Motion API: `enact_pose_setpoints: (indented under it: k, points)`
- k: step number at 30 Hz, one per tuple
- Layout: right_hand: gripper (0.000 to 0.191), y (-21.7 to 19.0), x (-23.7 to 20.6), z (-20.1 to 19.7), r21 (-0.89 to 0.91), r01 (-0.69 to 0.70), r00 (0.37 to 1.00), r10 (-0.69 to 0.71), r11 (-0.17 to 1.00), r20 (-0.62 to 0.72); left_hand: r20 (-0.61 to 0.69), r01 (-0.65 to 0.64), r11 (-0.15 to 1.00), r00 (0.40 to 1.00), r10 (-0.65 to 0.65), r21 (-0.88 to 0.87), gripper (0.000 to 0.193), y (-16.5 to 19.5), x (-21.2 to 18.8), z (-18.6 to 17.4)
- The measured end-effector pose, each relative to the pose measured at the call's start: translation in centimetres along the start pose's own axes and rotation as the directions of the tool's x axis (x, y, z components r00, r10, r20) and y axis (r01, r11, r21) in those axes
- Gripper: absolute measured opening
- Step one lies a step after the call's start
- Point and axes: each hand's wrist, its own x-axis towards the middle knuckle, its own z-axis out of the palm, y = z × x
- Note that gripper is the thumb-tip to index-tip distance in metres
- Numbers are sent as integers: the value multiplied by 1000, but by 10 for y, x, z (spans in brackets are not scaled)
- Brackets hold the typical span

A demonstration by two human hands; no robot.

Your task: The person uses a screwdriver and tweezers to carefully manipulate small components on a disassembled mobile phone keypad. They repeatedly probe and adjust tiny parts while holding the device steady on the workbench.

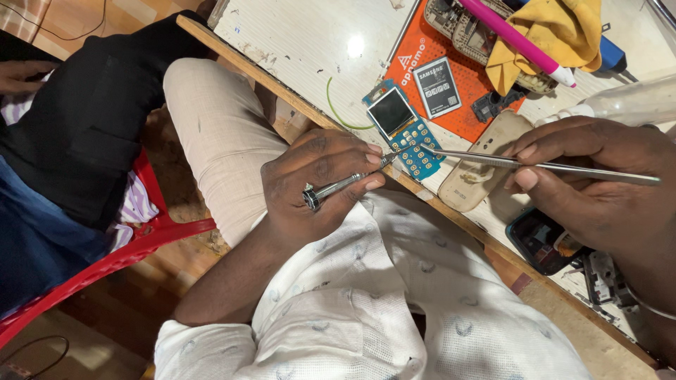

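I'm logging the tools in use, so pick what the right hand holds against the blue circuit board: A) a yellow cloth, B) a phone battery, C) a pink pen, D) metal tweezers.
D: the right hand grips slim metal tweezers whose tips reach the circuit board, while the left hand holds a screwdriver to it. The pen, cloth and battery lie untouched on the table.
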Motion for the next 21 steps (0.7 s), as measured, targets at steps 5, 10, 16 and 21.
enact_pose_setpoints:
  k: [5,10,16,21]
  points:
    - [14,-2,2,0,12,-23,1000,23,1000,13,-3,2,1000,1000,-2,-1,25,0,0,0]
    - [16,2,6,2,1,111,994,-111,994,10,-2,5,1000,1000,-5,-3,24,0,0,0]
    - [16,14,6,2,3,151,989,-151,989,5,6,13,1000,1000,-13,2,24,1,0,-1]
    - [16,19,8,1,8,218,976,-218,976,6,2,5,1000,1000,-5,11,24,0,0,0]
